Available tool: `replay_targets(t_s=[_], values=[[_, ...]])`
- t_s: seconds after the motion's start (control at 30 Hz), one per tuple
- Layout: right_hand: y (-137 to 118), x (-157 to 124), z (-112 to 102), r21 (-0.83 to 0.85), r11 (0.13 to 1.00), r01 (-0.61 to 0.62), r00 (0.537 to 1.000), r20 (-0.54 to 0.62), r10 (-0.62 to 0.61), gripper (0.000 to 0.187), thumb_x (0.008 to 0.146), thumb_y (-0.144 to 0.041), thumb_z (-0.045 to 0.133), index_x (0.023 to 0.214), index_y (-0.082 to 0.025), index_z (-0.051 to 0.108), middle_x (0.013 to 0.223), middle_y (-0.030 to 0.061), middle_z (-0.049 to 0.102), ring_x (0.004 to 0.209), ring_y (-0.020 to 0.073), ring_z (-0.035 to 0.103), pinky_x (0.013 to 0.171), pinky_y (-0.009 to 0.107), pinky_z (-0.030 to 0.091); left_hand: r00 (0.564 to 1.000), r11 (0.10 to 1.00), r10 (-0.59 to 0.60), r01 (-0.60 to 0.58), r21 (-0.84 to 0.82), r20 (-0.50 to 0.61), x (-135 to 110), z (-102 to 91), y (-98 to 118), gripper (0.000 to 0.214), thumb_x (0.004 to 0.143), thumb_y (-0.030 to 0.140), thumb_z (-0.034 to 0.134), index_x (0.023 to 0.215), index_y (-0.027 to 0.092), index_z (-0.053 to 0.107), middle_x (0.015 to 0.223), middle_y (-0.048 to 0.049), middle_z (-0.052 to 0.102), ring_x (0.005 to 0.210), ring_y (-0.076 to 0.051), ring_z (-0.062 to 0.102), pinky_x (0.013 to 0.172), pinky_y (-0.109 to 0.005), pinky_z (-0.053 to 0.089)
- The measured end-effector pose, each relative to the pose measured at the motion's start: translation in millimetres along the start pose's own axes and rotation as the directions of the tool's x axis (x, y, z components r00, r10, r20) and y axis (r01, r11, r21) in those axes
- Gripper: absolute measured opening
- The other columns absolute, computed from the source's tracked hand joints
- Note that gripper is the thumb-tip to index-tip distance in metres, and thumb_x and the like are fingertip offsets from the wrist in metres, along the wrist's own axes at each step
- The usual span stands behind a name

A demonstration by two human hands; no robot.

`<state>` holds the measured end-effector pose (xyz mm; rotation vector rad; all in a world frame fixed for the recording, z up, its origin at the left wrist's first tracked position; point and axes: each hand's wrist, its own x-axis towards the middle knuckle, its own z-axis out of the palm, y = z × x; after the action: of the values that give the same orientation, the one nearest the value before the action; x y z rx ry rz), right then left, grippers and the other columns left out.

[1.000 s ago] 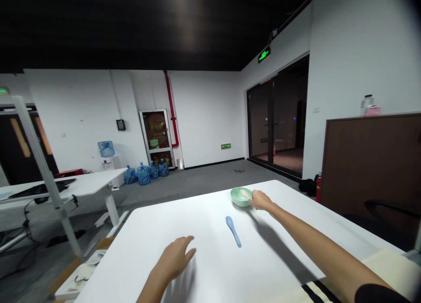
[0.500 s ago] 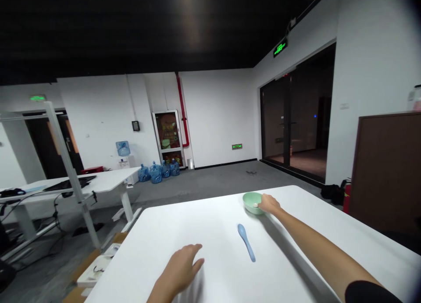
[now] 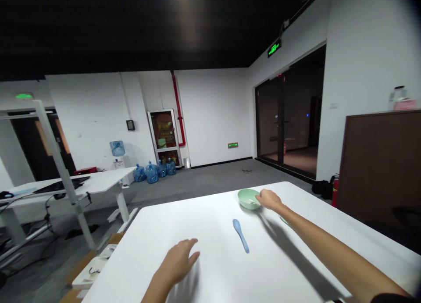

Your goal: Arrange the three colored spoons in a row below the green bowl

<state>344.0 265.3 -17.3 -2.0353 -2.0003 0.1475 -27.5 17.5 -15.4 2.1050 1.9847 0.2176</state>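
A green bowl point(image 3: 246, 201) stands near the far edge of the white table point(image 3: 210, 259). My right hand point(image 3: 270, 200) is at its right rim, fingers closed and tips over the rim. A small pale shape shows in the bowl by these fingertips; what they pinch cannot be made out. Nearer me lies a blue spoon point(image 3: 241, 235), its wide end pointing away. My left hand point(image 3: 179, 259) is over the table left of the spoon, holding nothing, thumb and fingers apart. Under my right forearm a sliver of a green thing point(image 3: 284, 220) peeks out, mostly hidden.
Left of my table are cardboard boxes with a white tray point(image 3: 88, 272), and another white table point(image 3: 108, 176) with a metal post. Several blue water bottles point(image 3: 151, 173) stand by the far wall. A brown cabinet point(image 3: 378, 162) is at the right, with a red fire extinguisher point(image 3: 335, 192) beside it.
The view has turned slightly right. My right hand has shifted a little to the right relative to the bowl. The green sliver under my forearm has come into sight. My left hand stays open.
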Motion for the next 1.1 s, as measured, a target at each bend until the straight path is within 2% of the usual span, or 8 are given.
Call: replay_targets(t_s=[0.1,0.23,0.37,0.47,0.67,0.87,0.97,1.1], values=[[11.0,-32.0,-13.3,0.038,0.997,0.071,0.997,-0.029,-0.07,0.048,0.089,-0.049,0.043,0.109,-0.016,0.071,0.111,0.0175,0.07,0.105,0.0303,0.066,0.081,0.034,0.046,1.0,1.0,0.015,-0.015,0.011,0.003,-1.3,-0.7,-0.4,0.053,0.093,0.049,0.04,0.14,0.025,0.051,0.139,-0.007,0.059,0.128,-0.026,0.053,0.106,-0.038,0.04],[21.5,-76.1,-21.1,0.114,0.976,0.185,0.983,-0.023,-0.183,0.059,0.089,-0.056,0.045,0.127,-0.014,0.063,0.127,0.0169,0.065,0.119,0.03,0.059,0.092,0.034,0.044,1.0,1.0,0.016,-0.016,0.017,-0.005,-3.2,-2.9,-0.9,0.054,0.093,0.049,0.04,0.139,0.023,0.051,0.14,-0.008,0.058,0.128,-0.026,0.053,0.106,-0.038,0.04],[23.6,-107.8,-16.7,0.163,0.958,0.235,0.972,-0.009,-0.237,0.06,0.088,-0.054,0.049,0.136,-0.019,0.056,0.137,0.0124,0.059,0.127,0.0288,0.052,0.1,0.033,0.04,1.0,0.999,0.012,-0.012,0.031,-0.006,-6.2,-6.4,0.0,0.055,0.093,0.05,0.038,0.14,0.023,0.05,0.141,-0.0083,0.057,0.129,-0.026,0.051,0.105,-0.039,0.04],[23.0,-119.2,-9.1,0.185,0.953,0.242,0.969,-0.005,-0.245,0.059,0.088,-0.051,0.051,0.139,-0.021,0.053,0.141,0.0106,0.056,0.131,0.0289,0.049,0.104,0.034,0.037,1.0,1.0,0.014,-0.014,0.023,-0.011,-8.2,-8.1,0.5,0.056,0.093,0.05,0.038,0.14,0.023,0.05,0.14,-0.0088,0.058,0.128,-0.027,0.052,0.104,-0.039,0.041],[22.5,-122.7,-0.5,0.194,0.948,0.252,0.967,0.0,-0.257,0.058,0.088,-0.05,0.051,0.138,-0.021,0.053,0.142,0.01,0.055,0.133,0.0288,0.047,0.106,0.033,0.036,1.0,1.0,0.006,-0.006,0.019,-0.028,-7.4,-6.0,-1.3,0.057,0.092,0.052,0.038,0.139,0.023,0.051,0.141,-0.009,0.057,0.129,-0.027,0.051,0.105,-0.041,0.04],[26.5,-116.4,5.0,0.147,0.956,0.254,0.967,-0.003,-0.256,0.053,0.09,-0.05,0.048,0.132,-0.019,0.058,0.133,0.0127,0.062,0.125,0.0286,0.054,0.1,0.033,0.04,1.0,1.0,0.014,-0.013,0.016,-0.021,-8.5,-6.2,-0.4,0.056,0.092,0.051,0.038,0.139,0.022,0.051,0.14,-0.0091,0.057,0.129,-0.026,0.052,0.105,-0.04,0.041],[24.8,-103.2,1.0,0.126,0.965,0.231,0.973,-0.012,-0.231,0.047,0.091,-0.048,0.046,0.123,-0.018,0.064,0.123,0.0136,0.067,0.119,0.0282,0.058,0.093,0.031,0.042,1.0,1.0,0.011,-0.011,0.011,-0.023,-9.0,-6.4,2.7,0.056,0.092,0.05,0.039,0.14,0.023,0.05,0.141,-0.0083,0.057,0.13,-0.027,0.051,0.105,-0.039,0.04],[13.4,-71.5,-14.6,0.089,0.981,0.171,0.985,-0.025,-0.169,0.043,0.09,-0.046,0.047,0.111,-0.016,0.069,0.112,0.0159,0.071,0.111,0.0287,0.062,0.085,0.031,0.043,1.0,1.0,0.011,-0.011,0.008,-0.012,-7.2,-5.2,4.8,0.056,0.092,0.05,0.039,0.14,0.023,0.05,0.142,-0.0079,0.056,0.13,-0.026,0.051,0.106,-0.039,0.04]])
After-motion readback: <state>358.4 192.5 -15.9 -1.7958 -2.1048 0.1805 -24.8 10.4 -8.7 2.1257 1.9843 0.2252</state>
